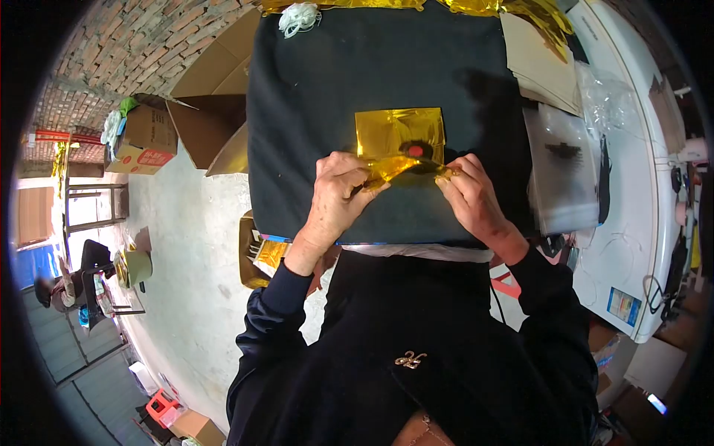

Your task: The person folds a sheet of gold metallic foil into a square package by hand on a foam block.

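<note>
A shiny gold foil piece [399,128] lies on the black cloth-covered table [320,82], its near edge lifted and bent toward me. My left hand [342,189] pinches the left end of that near edge between thumb and fingers. At the right end, my right hand [470,195] grips the foil the same way. A small red spot shows on the foil near the raised part, with a dark reflection around it.
White string [300,19] and more gold foil [349,4] are at the table's far edge. Beige sheets [539,63] and clear plastic bags [563,171] lie on the right. Cardboard boxes [145,139] stand at the left. Another person [67,288] sits far left.
</note>
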### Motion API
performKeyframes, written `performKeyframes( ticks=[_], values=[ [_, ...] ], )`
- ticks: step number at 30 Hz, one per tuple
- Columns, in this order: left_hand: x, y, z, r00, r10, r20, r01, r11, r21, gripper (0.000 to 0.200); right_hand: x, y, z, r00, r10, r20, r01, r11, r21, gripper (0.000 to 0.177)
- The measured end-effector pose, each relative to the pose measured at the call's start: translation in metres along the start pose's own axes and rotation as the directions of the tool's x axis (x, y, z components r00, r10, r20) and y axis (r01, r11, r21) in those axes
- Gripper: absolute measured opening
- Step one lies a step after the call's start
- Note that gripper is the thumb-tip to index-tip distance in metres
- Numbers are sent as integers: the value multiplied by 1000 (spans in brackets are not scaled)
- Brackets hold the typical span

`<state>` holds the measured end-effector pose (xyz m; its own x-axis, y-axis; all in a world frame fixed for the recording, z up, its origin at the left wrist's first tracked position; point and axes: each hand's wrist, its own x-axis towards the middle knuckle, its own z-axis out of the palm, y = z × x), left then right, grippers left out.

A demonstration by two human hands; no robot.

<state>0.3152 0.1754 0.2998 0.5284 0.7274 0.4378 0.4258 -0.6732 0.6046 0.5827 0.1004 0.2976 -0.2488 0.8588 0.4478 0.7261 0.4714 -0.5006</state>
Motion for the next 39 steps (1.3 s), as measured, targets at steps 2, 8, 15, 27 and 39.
performKeyframes(
  ticks=[2, 8, 15, 27, 39],
  values=[
    [1, 2, 2, 999, -44, -26, 45, 999, 21, 25, 1, 3, 2, 998, -67, 11, 68, 993, -93, 3],
    [-1, 9, -2, 990, -138, -19, 139, 990, 36, 28, 15, -9, 4, 992, 124, -10, -125, 991, -56, 13],
    [-4, 9, -6, 982, -191, -11, 191, 980, 54, 22, 19, -2, 11, 974, 226, 15, -224, 971, -82, 17],
    [0, 5, 11, 951, -252, -177, 282, 945, 169, 17, 22, 8, 8, 988, 9, 156, 34, 961, -275, 19],
    [7, 20, 3, 972, 47, -232, -3, 983, 186, 38, 32, 3, 0, 968, 75, 239, -14, 969, -247, 21]
  ],
)
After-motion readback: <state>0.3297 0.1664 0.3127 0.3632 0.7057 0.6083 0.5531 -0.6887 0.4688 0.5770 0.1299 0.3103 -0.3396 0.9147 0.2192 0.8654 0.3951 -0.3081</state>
